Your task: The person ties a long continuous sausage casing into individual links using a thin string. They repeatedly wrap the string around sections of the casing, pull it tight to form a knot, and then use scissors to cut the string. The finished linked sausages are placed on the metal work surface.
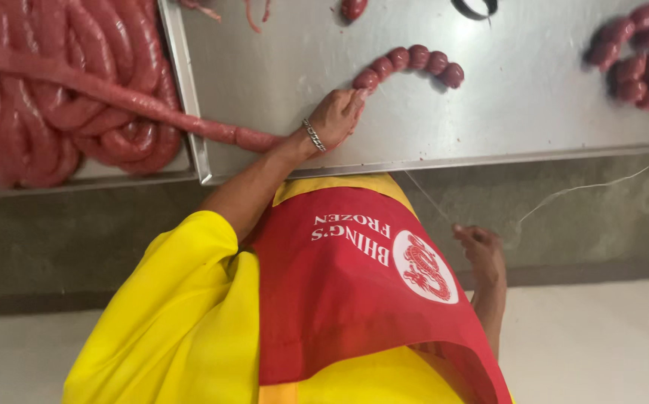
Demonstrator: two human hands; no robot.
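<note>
On the steel worktop [489, 112], a short chain of red sausage links [412, 63] curved away from the fingertips [356, 101] of the left hand [333, 120], its near end pinched between them. Behind that hand, a long unlinked sausage rope [115, 97] ran under the palm and back across the worktop's edge into a tray [182, 82] heaped with more coils. A chain bracelet [314, 136] circled the wrist. The right hand [480, 251] hung below the worktop's edge, fingers curled closed on a thin white string [586, 187] that stretched up toward the right; a second strand seemed to run up to the links, though it was too fine to follow surely. Another pile of tied links [642, 56] lay at the far right, cut off by the frame, as was a dark ring [474, 9] at the top. A red apron [354, 299] over a yellow shirt [167, 322] hid the lower arm.
</note>
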